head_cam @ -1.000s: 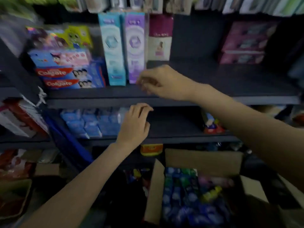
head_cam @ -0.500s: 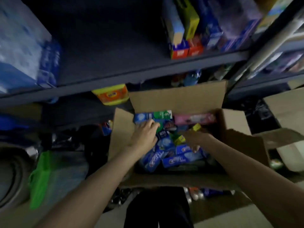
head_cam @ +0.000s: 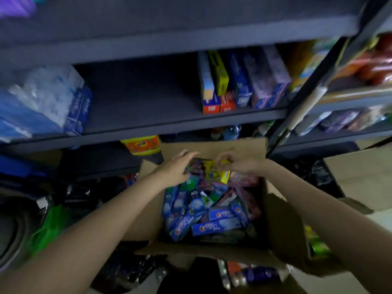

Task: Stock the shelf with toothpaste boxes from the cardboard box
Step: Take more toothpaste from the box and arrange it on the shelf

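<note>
we see the cardboard box (head_cam: 282, 225) open on the floor at 6 o'clock, below the shelf (head_cam: 169, 124) | toothpaste boxes (head_cam: 214, 227) heaped inside | left hand (head_cam: 176, 168) fingers curled round dark boxes at the far end | right hand (head_cam: 237, 164) fingers pinching a yellow box (head_cam: 214, 172) at 12 o'clock of the heap

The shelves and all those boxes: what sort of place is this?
Most likely a small shop or its stockroom. Dark metal shelves carry upright packaged boxes, and an open cardboard box on the floor is full of toothpaste boxes being unpacked.
</note>
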The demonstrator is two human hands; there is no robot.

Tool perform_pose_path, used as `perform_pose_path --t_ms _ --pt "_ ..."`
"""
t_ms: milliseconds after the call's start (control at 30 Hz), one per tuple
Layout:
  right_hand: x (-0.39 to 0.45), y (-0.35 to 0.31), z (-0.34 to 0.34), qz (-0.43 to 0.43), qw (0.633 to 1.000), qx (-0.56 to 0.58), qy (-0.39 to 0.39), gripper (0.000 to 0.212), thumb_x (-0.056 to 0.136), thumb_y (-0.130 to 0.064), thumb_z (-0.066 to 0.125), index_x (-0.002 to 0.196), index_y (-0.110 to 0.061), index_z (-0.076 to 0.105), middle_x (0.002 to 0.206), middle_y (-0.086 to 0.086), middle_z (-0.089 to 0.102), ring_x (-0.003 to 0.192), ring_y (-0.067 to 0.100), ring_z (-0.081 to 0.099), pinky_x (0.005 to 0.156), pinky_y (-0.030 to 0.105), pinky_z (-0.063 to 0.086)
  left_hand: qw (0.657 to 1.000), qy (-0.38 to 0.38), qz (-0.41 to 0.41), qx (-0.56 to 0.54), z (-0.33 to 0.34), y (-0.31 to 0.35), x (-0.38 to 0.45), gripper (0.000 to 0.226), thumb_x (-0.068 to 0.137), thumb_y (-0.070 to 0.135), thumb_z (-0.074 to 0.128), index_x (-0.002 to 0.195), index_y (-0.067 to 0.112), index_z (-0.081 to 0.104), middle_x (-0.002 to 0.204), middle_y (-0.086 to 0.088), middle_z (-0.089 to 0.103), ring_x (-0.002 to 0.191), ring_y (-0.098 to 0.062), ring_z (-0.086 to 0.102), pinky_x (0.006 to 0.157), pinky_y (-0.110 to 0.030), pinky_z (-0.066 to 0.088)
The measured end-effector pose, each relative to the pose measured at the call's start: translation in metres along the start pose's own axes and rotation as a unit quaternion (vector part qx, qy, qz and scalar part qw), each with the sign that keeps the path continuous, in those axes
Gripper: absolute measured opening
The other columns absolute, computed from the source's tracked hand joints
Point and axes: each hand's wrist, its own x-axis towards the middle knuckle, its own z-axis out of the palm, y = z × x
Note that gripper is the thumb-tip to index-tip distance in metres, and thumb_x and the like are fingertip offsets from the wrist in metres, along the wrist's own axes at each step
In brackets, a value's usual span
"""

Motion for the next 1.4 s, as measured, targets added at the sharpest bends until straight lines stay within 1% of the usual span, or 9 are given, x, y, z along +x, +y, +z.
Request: perform_pose_path --t_ms 167,500,633,733,867,1067,1133,1267,1400 --pt "-0.032 -0.08 -0.053 -0.082 0.995 0.0 -0.055 0.027 0.088 0.0 0.059 0.097 -0.025 0.052 0.093 -0.022 0.048 0.082 -0.008 0.05 0.066 0.012 0.04 0.999 0.014 0.03 0.008 -0.076 0.02 -0.021 0.054 0.087 0.01 0.057 0.138 0.017 0.042 0.138 -0.005 0.047 0.117 -0.022 0.051 0.089 -0.024 0.039" --pt "-0.076 -0.253 -0.085 -0.216 0.976 -0.004 0.024 0.035 0.086 0.002 0.061 0.109 -0.022 0.051 0.093 0.014 0.058 0.076 0.01 0.057 0.068 0.017 0.046 0.993 0.072 0.052 -0.073 -0.194 -0.01 -0.145 0.024 0.087 0.011 0.062 0.11 0.004 0.06 0.099 -0.008 0.063 0.067 0.014 0.054 0.073 -0.013 0.045" --pt "-0.078 -0.321 -0.08 -0.246 0.96 -0.106 0.082 0.025 0.078 -0.008 0.072 0.096 -0.021 0.062 0.089 0.006 0.065 0.082 0.014 0.059 0.077 0.032 0.048 0.99 0.135 0.041 0.009 -0.243 -0.031 -0.192 0.034 0.091 0.012 0.057 0.123 0.003 0.056 0.115 -0.015 0.063 0.1 -0.02 0.06 0.081 -0.019 0.043" --pt "-0.075 -0.378 -0.066 -0.27 0.92 -0.238 0.158 0.032 0.074 -0.023 0.078 0.101 -0.015 0.063 0.077 -0.012 0.055 0.079 0.01 0.054 0.069 0.024 0.04 0.979 0.192 0.016 0.065 -0.282 -0.055 -0.231 0.035 0.092 0.014 0.055 0.126 0.005 0.055 0.12 -0.012 0.062 0.109 -0.024 0.058 0.08 -0.015 0.037" --pt "-0.056 -0.454 -0.043 -0.304 0.887 -0.264 0.225 0.037 0.08 -0.024 0.073 0.111 -0.007 0.061 0.098 0.005 0.061 0.081 0.015 0.053 0.066 0.023 0.037 0.952 0.283 -0.037 0.112 -0.332 -0.101 -0.279 0.032 0.093 0.016 0.053 0.124 0.009 0.057 0.12 -0.011 0.061 0.112 -0.027 0.055 0.089 -0.026 0.039" --pt "-0.018 -0.55 -0.036 -0.36 0.87 -0.17 0.292 0.028 0.085 -0.018 0.067 0.105 -0.001 0.057 0.091 0.015 0.065 0.051 0.01 0.056 0.046 0.01 0.041 0.772 0.63 -0.062 0.051 -0.368 -0.144 -0.334 0.041 0.089 -0.002 0.045 0.129 0.009 0.05 0.125 -0.011 0.047 0.119 -0.03 0.039 0.098 -0.039 0.036" --pt "-0.003 -0.575 -0.039 -0.36 0.871 -0.155 0.297 0.03 0.086 -0.017 0.066 0.107 0.001 0.056 0.09 0.016 0.065 0.046 0.007 0.056 0.046 0.013 0.043 0.741 0.666 -0.083 0.037 -0.37 -0.157 -0.341 0.046 0.087 -0.007 0.042 0.13 0.006 0.048 0.129 -0.013 0.045 0.12 -0.031 0.038 0.098 -0.039 0.036" --pt "0.024 -0.611 -0.044 -0.369 0.864 -0.182 0.289 0.028 0.085 -0.021 0.068 0.105 -0.003 0.059 0.105 0.016 0.059 0.052 0.013 0.059 0.047 0.009 0.039 0.749 0.653 -0.098 0.055 -0.377 -0.184 -0.336 0.057 0.084 -0.008 0.044 0.139 0.005 0.037 0.142 -0.012 0.036 0.127 -0.032 0.031 0.105 -0.04 0.032" --pt "0.039 -0.63 -0.049 -0.339 0.893 -0.182 0.235 0.024 0.088 -0.015 0.064 0.106 -0.006 0.051 0.083 0.006 0.057 0.035 0.001 0.053 0.041 0.01 0.042 0.788 0.591 -0.126 0.115 -0.395 -0.197 -0.321 0.067 0.089 0.003 0.045 0.148 0.009 0.014 0.156 -0.004 0.011 0.143 -0.023 0.009 0.115 -0.034 0.012"
